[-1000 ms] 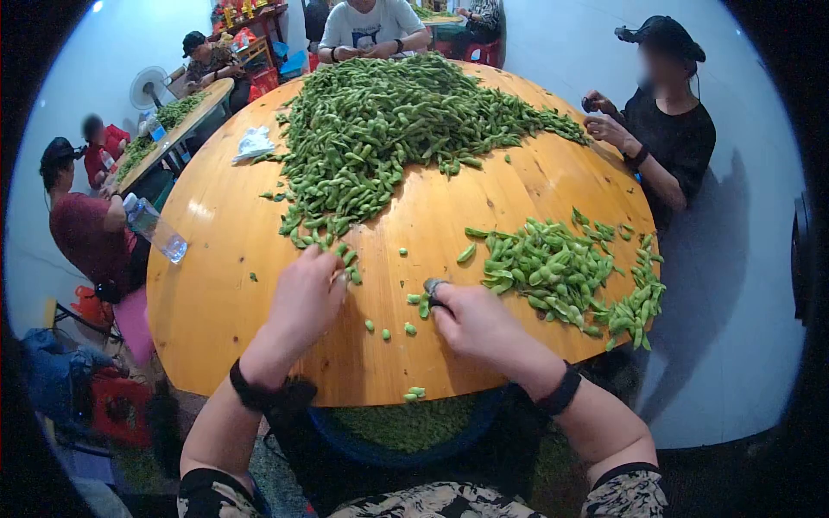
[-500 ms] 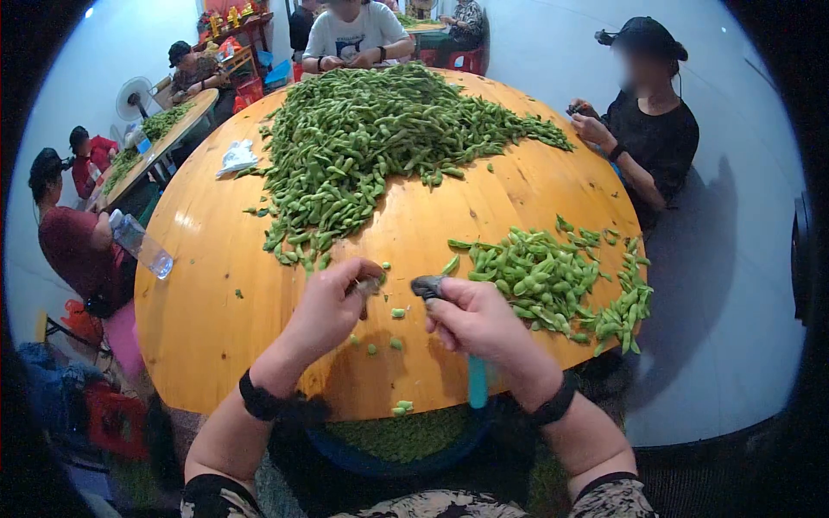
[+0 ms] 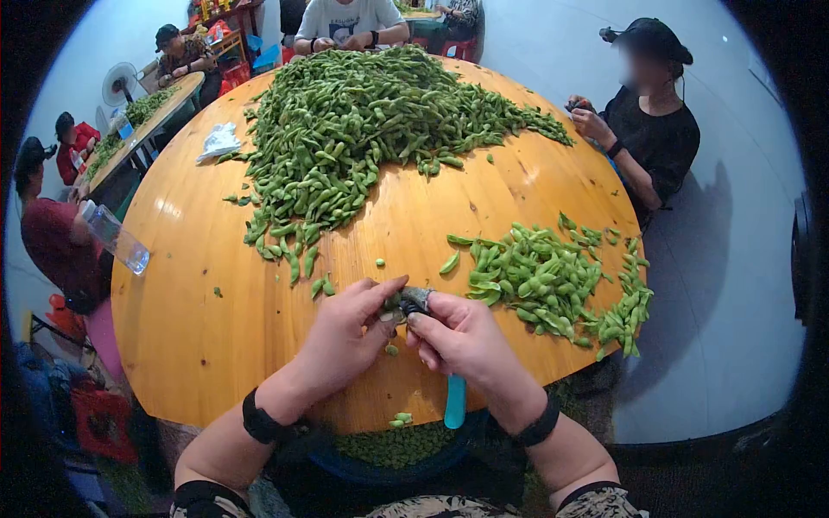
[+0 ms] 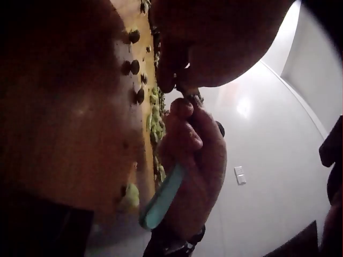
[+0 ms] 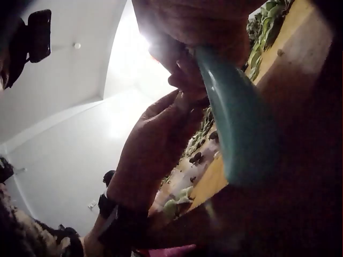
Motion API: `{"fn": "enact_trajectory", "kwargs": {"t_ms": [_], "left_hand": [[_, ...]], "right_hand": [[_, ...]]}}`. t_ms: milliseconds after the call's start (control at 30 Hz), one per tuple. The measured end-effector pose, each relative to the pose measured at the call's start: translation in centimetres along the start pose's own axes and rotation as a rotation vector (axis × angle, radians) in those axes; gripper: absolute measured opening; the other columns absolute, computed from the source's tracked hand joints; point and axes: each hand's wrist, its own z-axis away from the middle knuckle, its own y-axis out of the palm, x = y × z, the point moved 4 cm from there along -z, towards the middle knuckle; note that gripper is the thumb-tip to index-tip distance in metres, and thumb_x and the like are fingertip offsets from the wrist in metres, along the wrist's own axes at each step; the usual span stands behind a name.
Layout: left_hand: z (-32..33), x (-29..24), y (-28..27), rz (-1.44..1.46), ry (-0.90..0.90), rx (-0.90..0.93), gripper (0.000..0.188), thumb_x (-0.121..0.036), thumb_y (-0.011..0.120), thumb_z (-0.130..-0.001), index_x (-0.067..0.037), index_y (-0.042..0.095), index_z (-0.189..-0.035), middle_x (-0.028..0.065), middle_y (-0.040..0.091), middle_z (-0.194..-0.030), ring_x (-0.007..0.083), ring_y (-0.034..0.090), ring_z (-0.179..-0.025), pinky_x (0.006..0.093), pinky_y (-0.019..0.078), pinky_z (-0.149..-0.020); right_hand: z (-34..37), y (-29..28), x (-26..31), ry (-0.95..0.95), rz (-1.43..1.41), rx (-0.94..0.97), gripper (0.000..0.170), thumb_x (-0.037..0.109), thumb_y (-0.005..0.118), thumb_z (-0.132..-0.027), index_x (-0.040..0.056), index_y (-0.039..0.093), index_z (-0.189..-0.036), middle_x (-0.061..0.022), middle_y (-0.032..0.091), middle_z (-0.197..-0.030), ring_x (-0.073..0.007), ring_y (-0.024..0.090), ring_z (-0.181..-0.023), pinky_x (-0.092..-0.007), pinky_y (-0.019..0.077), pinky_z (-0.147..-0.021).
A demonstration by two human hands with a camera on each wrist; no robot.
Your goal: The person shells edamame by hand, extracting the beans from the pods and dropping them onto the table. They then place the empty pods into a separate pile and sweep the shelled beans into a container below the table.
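Note:
My left hand (image 3: 341,332) pinches a green soybean pod (image 3: 394,305) between thumb and fingers. Close against it, my right hand (image 3: 466,332) grips a tool by its teal handle (image 3: 455,401), whose end sticks out below the palm; its working end is hidden. A dark wrap (image 3: 416,299) covers a fingertip of the right hand, right at the pod. The right wrist view shows the teal handle (image 5: 233,118) large and the left hand (image 5: 155,139) meeting the right. One loose bean (image 3: 391,350) lies on the wood below the hands.
A big heap of pods (image 3: 337,129) covers the far part of the round table (image 3: 199,319). To the right lies a smaller pod pile (image 3: 544,276). Loose beans (image 3: 401,420) sit at the near edge, above a tub (image 3: 324,457). A bottle (image 3: 117,237) stands left; a person (image 3: 652,129) sits right.
My left hand has come from the near edge of the heap to meet the right hand, bringing a pod. The teal handle, not seen at first, now shows under the right hand.

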Motion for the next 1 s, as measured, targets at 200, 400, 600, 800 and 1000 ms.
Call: {"fn": "enact_trajectory", "kwargs": {"t_ms": [200, 400, 600, 800, 1000], "left_hand": [[0.4, -0.3, 0.3, -0.215, 0.072, -0.047, 0.039, 0.005, 0.054, -0.077, 0.002, 0.053, -0.116, 0.0202, 0.056, -0.086, 0.0376, 0.058, -0.076, 0.0393, 0.0490, -0.065], [0.2, 0.4, 0.5, -0.209, 0.081, -0.060, 0.037, 0.010, 0.053, -0.077, 0.003, 0.056, -0.113, 0.0203, 0.060, -0.088, 0.0359, 0.061, -0.079, 0.0371, 0.0500, -0.068], [0.0, 0.9, 0.5, -0.224, 0.229, -0.088, 0.031, 0.006, 0.049, -0.085, 0.000, 0.056, -0.115, 0.0127, 0.063, -0.084, 0.0228, 0.062, -0.070, 0.0312, 0.0507, -0.063], [0.0, 2.1, 0.3, 0.756, -0.423, 0.102, 0.030, -0.012, 0.049, -0.094, -0.004, 0.054, -0.123, 0.0017, 0.059, -0.080, 0.0064, 0.051, -0.062, 0.0180, 0.0420, -0.054], [0.4, 3.3, 0.6, 1.092, -0.445, 0.176, 0.033, -0.014, 0.049, -0.095, -0.006, 0.051, -0.127, -0.0013, 0.057, -0.084, 0.0023, 0.045, -0.058, 0.0154, 0.0388, -0.053]], "right_hand": [[-0.4, 0.7, -0.6, -0.014, 0.072, -0.078, 0.008, 0.007, 0.052, -0.090, 0.0039, 0.059, -0.088, 0.0043, 0.054, -0.063, -0.0021, 0.047, -0.049, -0.0179, 0.0359, -0.044], [-0.6, 1.0, -0.6, -0.047, 0.031, -0.111, 0.011, 0.006, 0.050, -0.090, 0.0036, 0.058, -0.084, 0.0048, 0.052, -0.062, -0.0015, 0.046, -0.052, -0.0183, 0.0354, -0.045], [-0.6, 0.5, -0.9, -0.034, 0.004, -0.110, 0.011, 0.007, 0.050, -0.091, 0.0042, 0.059, -0.087, 0.0040, 0.053, -0.062, -0.0020, 0.045, -0.047, -0.0181, 0.0350, -0.042], [-0.8, -0.4, -0.4, -0.048, -0.093, 0.006, 0.013, 0.012, 0.051, -0.092, 0.0039, 0.061, -0.096, 0.0014, 0.060, -0.067, -0.0009, 0.048, -0.045, -0.0147, 0.0338, -0.037], [-0.6, -0.4, -0.2, 0.028, -0.249, 0.098, 0.013, 0.014, 0.052, -0.092, 0.0047, 0.058, -0.100, -0.0003, 0.061, -0.071, -0.0018, 0.049, -0.046, -0.0147, 0.0342, -0.037]]}}
